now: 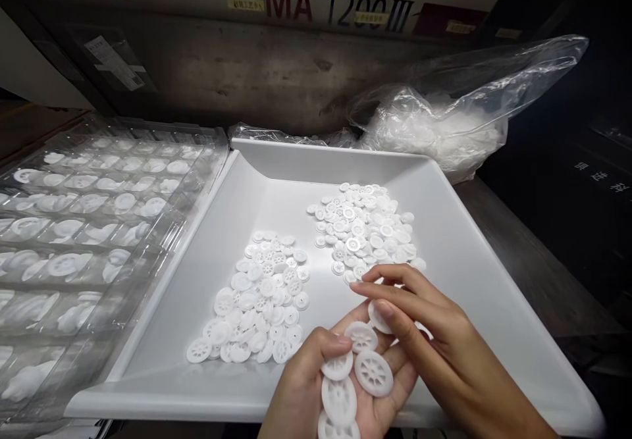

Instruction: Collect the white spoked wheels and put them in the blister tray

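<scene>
My left hand [316, 393] lies palm up over the near edge of a white tray [207, 228], holding several white plastic gear wheels [374, 373] in a row on its palm. My right hand [434, 334] reaches over it, fingers pinched on one white gear wheel [379, 318] at the top of the row. Two heaps of the same small white gears lie in the tray: one at the left centre [261, 297], one farther back at the right [368, 228].
Clear plastic blister trays [89, 215] with white parts in their pockets are stacked to the left. A clear plastic bag [444, 123] of white parts lies behind the tray. A grey machine wall marked "MA 1200" [336, 4] stands behind.
</scene>
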The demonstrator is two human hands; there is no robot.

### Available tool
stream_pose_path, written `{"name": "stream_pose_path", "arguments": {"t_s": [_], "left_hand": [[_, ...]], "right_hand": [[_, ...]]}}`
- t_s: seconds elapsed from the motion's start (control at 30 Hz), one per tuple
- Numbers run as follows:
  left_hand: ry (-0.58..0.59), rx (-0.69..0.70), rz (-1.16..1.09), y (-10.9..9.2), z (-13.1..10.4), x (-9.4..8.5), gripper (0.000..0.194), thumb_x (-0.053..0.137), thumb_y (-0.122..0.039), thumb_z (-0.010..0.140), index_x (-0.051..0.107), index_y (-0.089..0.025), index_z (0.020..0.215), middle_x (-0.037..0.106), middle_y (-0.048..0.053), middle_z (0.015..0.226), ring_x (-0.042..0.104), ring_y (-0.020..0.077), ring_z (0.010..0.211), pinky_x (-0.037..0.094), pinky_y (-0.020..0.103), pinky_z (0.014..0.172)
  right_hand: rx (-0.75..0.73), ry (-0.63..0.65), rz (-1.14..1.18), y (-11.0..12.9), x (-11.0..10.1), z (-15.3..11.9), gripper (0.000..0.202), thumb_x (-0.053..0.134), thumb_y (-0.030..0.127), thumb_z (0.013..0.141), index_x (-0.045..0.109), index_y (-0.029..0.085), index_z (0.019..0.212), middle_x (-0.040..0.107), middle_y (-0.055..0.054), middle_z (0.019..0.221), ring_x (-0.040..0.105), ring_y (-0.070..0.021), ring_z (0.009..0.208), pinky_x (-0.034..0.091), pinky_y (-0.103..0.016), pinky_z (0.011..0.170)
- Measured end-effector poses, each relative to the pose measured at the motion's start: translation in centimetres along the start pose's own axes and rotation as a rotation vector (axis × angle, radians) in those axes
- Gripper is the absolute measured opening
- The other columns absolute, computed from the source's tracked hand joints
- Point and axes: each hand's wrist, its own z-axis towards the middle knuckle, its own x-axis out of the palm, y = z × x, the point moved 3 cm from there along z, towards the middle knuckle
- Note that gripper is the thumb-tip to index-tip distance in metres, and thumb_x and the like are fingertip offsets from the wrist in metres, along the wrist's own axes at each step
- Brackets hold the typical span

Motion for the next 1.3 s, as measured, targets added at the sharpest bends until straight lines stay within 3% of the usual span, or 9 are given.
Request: {"name": "stream_pose_path", "arguments": {"t_s": [0.23, 0.3, 0.43, 0.57, 0.67, 0.83, 0.97, 1.07, 1.3], "left_hand": [[-0.030, -0.037, -0.037, 0.1, 0.3, -0.7, 0.060, 0.042, -0.019, 0.077, 0.045, -0.012, 0.136, 0.063, 0.012, 0.124, 0.052, 0.0260, 0.125, 0.028, 0.038, 0.110], [-0.013, -0.042, -0.044, 0.1, 0.4, -0.5, 0.060, 0.040, -0.016, 0.075, 0.048, -0.014, 0.134, 0.066, 0.010, 0.114, 0.056, 0.0242, 0.117, 0.034, 0.036, 0.104], [-0.069, -0.105, -0.098, 0.1, 0.4, -0.5, 0.059, 0.045, -0.009, 0.068, 0.056, -0.018, 0.125, 0.067, 0.004, 0.100, 0.061, 0.0135, 0.095, 0.040, 0.022, 0.092], [-0.172, -0.174, -0.020, 0.0, -0.5, -1.4, 0.042, 0.048, -0.006, 0.062, 0.068, -0.016, 0.097, 0.065, 0.001, 0.080, 0.059, 0.0136, 0.079, 0.041, 0.025, 0.085], [-0.197, -0.189, 0.034, -0.1, -1.1, -2.4, 0.023, 0.047, -0.004, 0.059, 0.066, -0.014, 0.069, 0.057, 0.000, 0.062, 0.053, 0.0116, 0.063, 0.040, 0.027, 0.075], [-0.201, -0.183, 0.062, 0.0, -1.0, -3.0, 0.020, 0.045, -0.007, 0.055, 0.063, -0.014, 0.060, 0.053, -0.001, 0.058, 0.041, 0.0088, 0.054, 0.037, 0.026, 0.070], [-0.125, -0.194, 0.092, 0.0, -0.4, -1.9, 0.017, 0.045, -0.010, 0.048, 0.061, -0.014, 0.052, 0.056, 0.006, 0.062, 0.052, 0.0160, 0.066, 0.039, 0.032, 0.080], [-0.109, -0.167, 0.052, -0.2, -0.1, -1.0, 0.025, 0.045, -0.008, 0.051, 0.065, -0.014, 0.065, 0.060, 0.007, 0.075, 0.056, 0.0214, 0.086, 0.035, 0.036, 0.094], [-0.009, -0.139, -0.077, 0.3, 0.2, -2.3, 0.022, 0.050, -0.005, 0.057, 0.065, -0.015, 0.071, 0.060, 0.001, 0.078, 0.052, 0.0087, 0.073, 0.037, 0.019, 0.090]], "right_hand": [[-0.248, 0.182, -0.347, 0.3, -0.4, -1.0, 0.070, 0.051, 0.056, 0.092, 0.019, 0.031, 0.149, 0.029, -0.012, 0.148, 0.037, -0.0326, 0.134, 0.056, -0.044, 0.088], [-0.330, 0.156, -0.465, 0.7, -0.1, -1.0, 0.066, 0.053, 0.046, 0.093, 0.024, 0.024, 0.147, 0.033, -0.016, 0.145, 0.037, -0.0336, 0.132, 0.053, -0.050, 0.090], [-0.489, 0.130, -0.494, 1.8, 0.4, -0.2, 0.042, 0.053, 0.018, 0.091, 0.043, 0.016, 0.132, 0.054, -0.014, 0.126, 0.052, -0.0254, 0.115, 0.047, -0.043, 0.085], [-0.623, 0.218, -0.508, 2.9, 0.3, 0.5, 0.031, 0.053, 0.014, 0.090, 0.054, 0.012, 0.121, 0.064, -0.010, 0.107, 0.059, -0.0222, 0.095, 0.042, -0.040, 0.078], [-0.612, 0.424, -0.534, 3.0, 0.4, 1.0, 0.032, 0.052, 0.022, 0.094, 0.053, 0.013, 0.124, 0.063, -0.008, 0.105, 0.056, -0.0226, 0.089, 0.042, -0.040, 0.074], [-0.528, 0.599, -0.501, 2.7, 0.5, 1.5, 0.016, 0.045, 0.028, 0.099, 0.055, 0.020, 0.109, 0.057, -0.003, 0.097, 0.048, -0.0193, 0.083, 0.042, -0.036, 0.069], [-0.457, 0.615, -0.452, 2.4, 0.3, 1.7, 0.010, 0.045, 0.026, 0.099, 0.052, 0.020, 0.101, 0.050, -0.003, 0.091, 0.045, -0.0194, 0.081, 0.042, -0.034, 0.065], [-0.420, 0.588, -0.449, 2.3, -0.1, 1.9, 0.011, 0.045, 0.028, 0.099, 0.052, 0.019, 0.097, 0.047, -0.004, 0.090, 0.047, -0.0197, 0.081, 0.044, -0.032, 0.062], [-0.574, 0.453, -0.555, 0.6, 0.4, 0.5, 0.010, 0.045, 0.019, 0.095, 0.054, 0.021, 0.096, 0.049, -0.001, 0.079, 0.048, -0.0143, 0.053, 0.036, -0.027, 0.043]]}}
